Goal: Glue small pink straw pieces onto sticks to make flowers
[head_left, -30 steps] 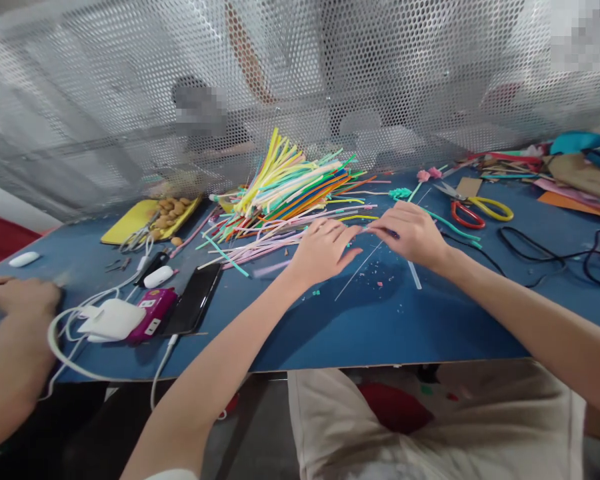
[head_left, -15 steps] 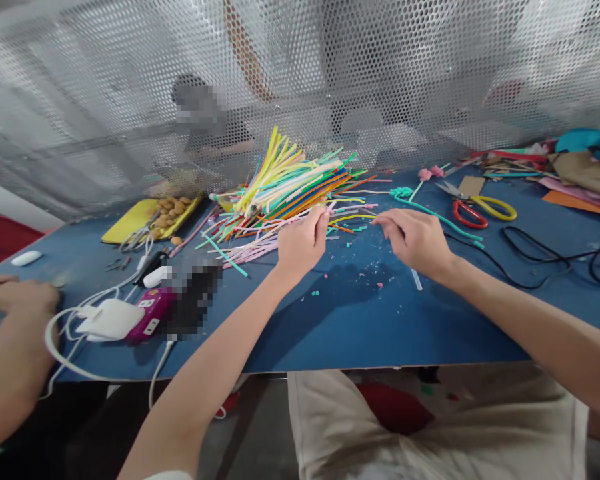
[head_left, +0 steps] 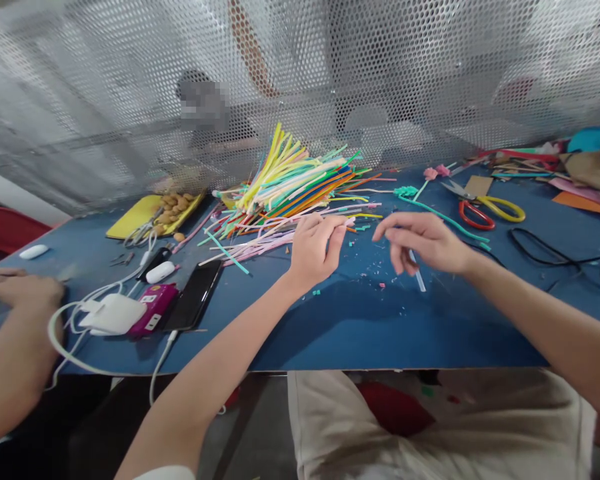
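Observation:
My left hand point(head_left: 316, 252) is closed in a pinch over the middle of the table, and a pale pink pipe cleaner point(head_left: 351, 222) shows at its fingertips. Its other end is hidden by the fingers. To the right, my right hand point(head_left: 425, 241) hovers with fingers apart and nothing visible in them. Below it lies a short clear stick point(head_left: 420, 280). Beyond my left hand spreads a heap of colourful pipe cleaners point(head_left: 300, 183), with pink and lilac ones point(head_left: 253, 248) nearest me. Small clippings point(head_left: 382, 285) dot the blue tabletop point(head_left: 380, 337).
Scissors with red and yellow handles point(head_left: 485, 207), a green pipe-cleaner piece point(head_left: 405, 191) and a black cable point(head_left: 545, 257) lie to the right. At left are a phone point(head_left: 196, 297), a purple power adapter point(head_left: 153, 310), a yellow tray point(head_left: 135, 219) and another person's hand point(head_left: 25, 293). A perforated metal panel point(head_left: 300, 80) stands behind.
My right hand has gone from a pinch to spread fingers. My left hand has shifted right and slightly nearer, and the pink pipe cleaner now shows at its fingertips.

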A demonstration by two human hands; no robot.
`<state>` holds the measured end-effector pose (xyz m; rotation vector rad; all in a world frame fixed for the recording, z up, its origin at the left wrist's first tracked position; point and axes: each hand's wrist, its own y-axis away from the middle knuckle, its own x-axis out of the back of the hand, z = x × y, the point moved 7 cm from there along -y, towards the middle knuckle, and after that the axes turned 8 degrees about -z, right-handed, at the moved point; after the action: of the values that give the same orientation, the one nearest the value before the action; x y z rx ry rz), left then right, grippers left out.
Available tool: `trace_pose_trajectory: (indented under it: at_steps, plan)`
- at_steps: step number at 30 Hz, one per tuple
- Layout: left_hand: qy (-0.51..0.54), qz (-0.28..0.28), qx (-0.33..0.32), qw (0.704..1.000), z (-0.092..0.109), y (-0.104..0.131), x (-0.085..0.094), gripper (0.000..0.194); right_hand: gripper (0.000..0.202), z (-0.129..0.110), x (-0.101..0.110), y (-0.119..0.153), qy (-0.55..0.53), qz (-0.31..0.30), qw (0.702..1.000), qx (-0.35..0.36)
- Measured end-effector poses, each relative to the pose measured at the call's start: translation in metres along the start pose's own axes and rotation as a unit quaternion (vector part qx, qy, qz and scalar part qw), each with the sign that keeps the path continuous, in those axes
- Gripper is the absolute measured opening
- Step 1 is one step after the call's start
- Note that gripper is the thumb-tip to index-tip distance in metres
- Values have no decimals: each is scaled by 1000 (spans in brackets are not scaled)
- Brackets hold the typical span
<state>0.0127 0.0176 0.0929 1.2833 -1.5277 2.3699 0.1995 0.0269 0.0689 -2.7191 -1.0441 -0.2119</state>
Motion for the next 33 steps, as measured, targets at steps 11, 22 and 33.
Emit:
trace_pose_trajectory:
  at_steps: [11,22,33]
  plan:
    - [390,-70,83,914,-10,1,-16,28,35,15,-42,-5,-4,-121,992,-18]
    - [464,-24,122,877,-8,-2,-12,23,39,4,-45,-5,-17,-105,994,-27]
    - [438,-115,217,865,-13,-6,-23,26,40,30,-85,3,-167,-305,929,-123]
